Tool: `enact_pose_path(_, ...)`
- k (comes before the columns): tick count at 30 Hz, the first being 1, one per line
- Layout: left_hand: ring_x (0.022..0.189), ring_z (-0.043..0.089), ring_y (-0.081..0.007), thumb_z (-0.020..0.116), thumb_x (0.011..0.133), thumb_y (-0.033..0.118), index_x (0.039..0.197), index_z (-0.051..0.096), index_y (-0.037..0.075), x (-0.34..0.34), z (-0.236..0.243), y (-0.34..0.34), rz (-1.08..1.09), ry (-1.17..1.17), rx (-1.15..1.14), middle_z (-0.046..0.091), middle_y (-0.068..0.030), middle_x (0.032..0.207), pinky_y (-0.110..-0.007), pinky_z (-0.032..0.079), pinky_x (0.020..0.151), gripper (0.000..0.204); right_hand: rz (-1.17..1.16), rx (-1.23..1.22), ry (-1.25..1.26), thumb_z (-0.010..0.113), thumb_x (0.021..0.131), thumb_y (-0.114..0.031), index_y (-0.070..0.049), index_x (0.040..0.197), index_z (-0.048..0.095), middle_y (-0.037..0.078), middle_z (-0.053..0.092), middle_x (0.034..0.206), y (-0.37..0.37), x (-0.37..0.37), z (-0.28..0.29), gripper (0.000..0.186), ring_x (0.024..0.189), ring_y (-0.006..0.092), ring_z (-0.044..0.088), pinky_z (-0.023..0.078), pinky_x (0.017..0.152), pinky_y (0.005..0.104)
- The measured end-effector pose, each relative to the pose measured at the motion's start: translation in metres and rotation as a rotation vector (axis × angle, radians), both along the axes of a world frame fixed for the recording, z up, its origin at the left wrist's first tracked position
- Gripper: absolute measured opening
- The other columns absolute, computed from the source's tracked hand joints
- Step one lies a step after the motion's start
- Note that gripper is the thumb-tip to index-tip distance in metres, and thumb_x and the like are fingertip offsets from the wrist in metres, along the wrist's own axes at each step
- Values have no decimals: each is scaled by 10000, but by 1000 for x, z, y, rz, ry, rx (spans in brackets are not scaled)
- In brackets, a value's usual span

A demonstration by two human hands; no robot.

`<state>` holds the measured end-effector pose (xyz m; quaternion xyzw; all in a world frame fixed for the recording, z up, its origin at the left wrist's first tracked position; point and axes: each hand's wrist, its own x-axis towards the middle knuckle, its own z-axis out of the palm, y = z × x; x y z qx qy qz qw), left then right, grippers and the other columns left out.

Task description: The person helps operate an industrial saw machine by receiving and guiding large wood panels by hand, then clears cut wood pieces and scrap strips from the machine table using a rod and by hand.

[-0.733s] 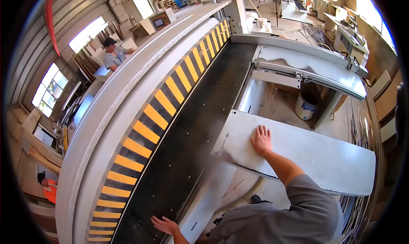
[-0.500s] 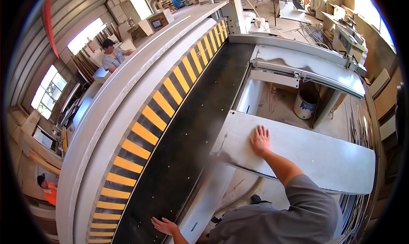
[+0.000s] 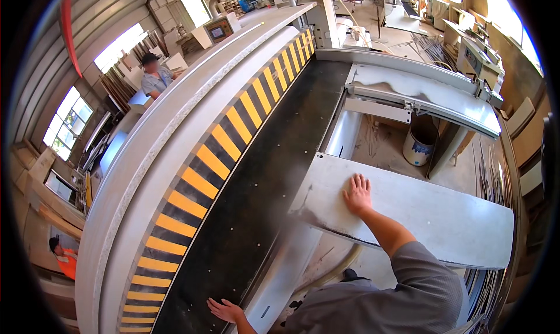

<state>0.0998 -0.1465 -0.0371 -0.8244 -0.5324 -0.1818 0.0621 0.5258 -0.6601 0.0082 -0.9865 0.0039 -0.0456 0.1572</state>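
My right hand (image 3: 357,194) lies flat, fingers spread, on a pale grey metal side table (image 3: 443,229) that reaches out to the right of a long machine. My left hand (image 3: 224,310), with fingers apart and nothing in them, rests low in the picture on the black perforated bed (image 3: 245,206), close to its right edge. A guard with yellow and black stripes (image 3: 213,159) runs along the left of the bed, beneath a broad grey beam (image 3: 134,153).
A second side table (image 3: 420,86) crosses farther back, with a white bucket (image 3: 419,150) underneath. Two other people (image 3: 157,80) (image 3: 67,261) are beyond the machine at left. A control panel (image 3: 220,30) stands behind the beam. Long thin strips (image 3: 490,176) stand at right.
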Motion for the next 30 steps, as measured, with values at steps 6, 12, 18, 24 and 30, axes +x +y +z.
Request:
enact_pose_path(6, 1488, 428, -369, 387, 1122, 358, 1565, 421, 67, 0, -1, 0, -7, -21, -1, 423, -177, 1627, -510, 300, 1274, 531, -4, -1, 10, 540, 1030, -435, -6, 1597, 366, 187, 273, 1717, 0, 1, 1, 733, 1623, 351, 147, 72, 1323, 512)
enact_pose_path(12, 1483, 434, -368, 387, 1121, 358, 1560, 427, 66, -1, -5, 2, -8, -27, 7, 429, -179, 1621, -510, 303, 1273, 529, -12, -8, -6, 527, 1025, -456, -11, 1607, 364, 170, 277, 1721, 4, 1, 0, 750, 1619, 341, 165, 82, 1324, 510)
enact_pose_path(18, 1480, 428, -394, 413, 1108, 351, 1540, 447, 36, 2, 1, -3, -72, -92, -10, 438, -208, 1605, -531, 296, 1261, 536, -12, 37, -55, 575, 995, -388, 0, 1562, 409, 190, 338, 1675, -1, 0, -11, 706, 1595, 366, 214, 108, 1317, 524)
enact_pose_path(24, 1487, 397, -388, 636, 951, 242, 1469, 500, 28, -14, 11, -2, -90, -216, -86, 470, -215, 1562, -536, 267, 1258, 577, 70, 10, -18, 538, 1005, -319, 58, 1518, 425, 256, 388, 1632, 10, -9, -10, 647, 1559, 402, 279, 155, 1300, 520)
enact_pose_path(30, 1457, 423, -372, 648, 952, 283, 1464, 508, 78, -14, 8, 12, -59, -213, -97, 482, -177, 1535, -539, 288, 1258, 569, 60, -116, 23, 494, 1068, -403, 21, 1614, 328, 200, 328, 1698, 22, -7, -15, 711, 1614, 335, 206, 123, 1319, 497)
